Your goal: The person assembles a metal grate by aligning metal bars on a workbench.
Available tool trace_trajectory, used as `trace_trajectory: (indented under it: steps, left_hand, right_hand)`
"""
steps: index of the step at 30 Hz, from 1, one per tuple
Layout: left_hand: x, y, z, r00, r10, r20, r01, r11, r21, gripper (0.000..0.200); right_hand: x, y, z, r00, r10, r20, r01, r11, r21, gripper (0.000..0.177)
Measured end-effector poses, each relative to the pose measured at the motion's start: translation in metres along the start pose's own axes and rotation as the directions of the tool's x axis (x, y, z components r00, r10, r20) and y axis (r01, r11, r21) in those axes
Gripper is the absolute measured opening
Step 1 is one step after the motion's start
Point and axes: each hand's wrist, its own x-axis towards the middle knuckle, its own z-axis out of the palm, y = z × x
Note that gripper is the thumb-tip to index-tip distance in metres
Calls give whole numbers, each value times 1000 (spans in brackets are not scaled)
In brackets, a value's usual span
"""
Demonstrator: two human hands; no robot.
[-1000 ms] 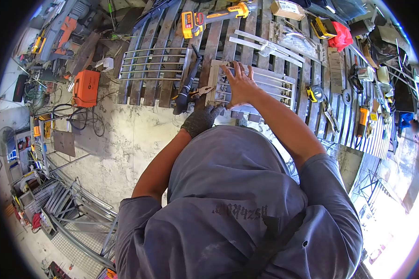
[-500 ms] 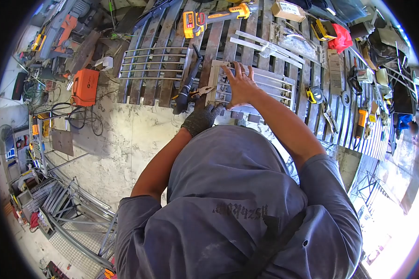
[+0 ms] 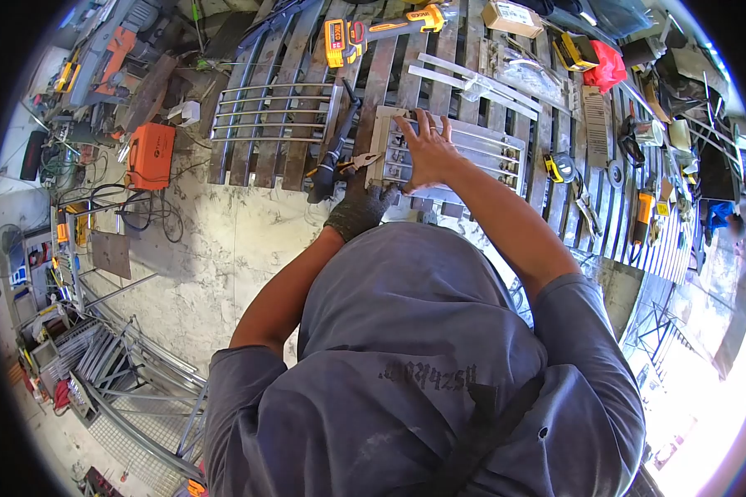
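My bare right hand (image 3: 429, 156) lies with fingers spread over a flat metal plate with several thin bars (image 3: 489, 155) on the slatted bench. My left hand (image 3: 358, 211), in a dark glove, is at the near left corner of that plate, its fingertips against the edge; whether they grip it is hard to make out. Left of the plate lie a black welding torch (image 3: 331, 161) and a clamp with copper-coloured jaws (image 3: 362, 161). Further left sits a second grille of curved bars (image 3: 269, 116).
A yellow power tool (image 3: 385, 31) lies at the far side of the slatted bench (image 3: 261, 170). Two flat metal strips (image 3: 472, 87) lie beyond the plate. To the right are a tape measure (image 3: 559, 169) and a red bag (image 3: 607, 68). An orange machine (image 3: 150, 156) stands at left.
My left hand has shifted very slightly at the plate's corner. My right hand has hardly moved.
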Motion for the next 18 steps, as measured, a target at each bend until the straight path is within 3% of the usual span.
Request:
trace_trajectory:
  steps: [4, 10, 13, 18]
  left_hand:
    - [0, 6, -15, 997, -35, -66, 31, 997, -70, 53]
    - [-5, 4, -9, 995, -79, 66, 87, 988, -130, 54]
    - [-3, -2, -12, 997, 54, -60, -52, 998, 39, 58]
    - [-5, -3, -7, 994, 39, 102, -31, 996, -82, 59]
  right_hand:
    - [-2, -1, -5, 1000, 2, 14, -2, 1000, 18, 160]
    - [0, -1, -6, 999, 6, 41, -6, 1000, 12, 160]
    - [1, 0, -4, 999, 5, 46, -5, 1000, 0, 160]
    - [2, 0, -3, 999, 8, 43, -8, 1000, -5, 160]
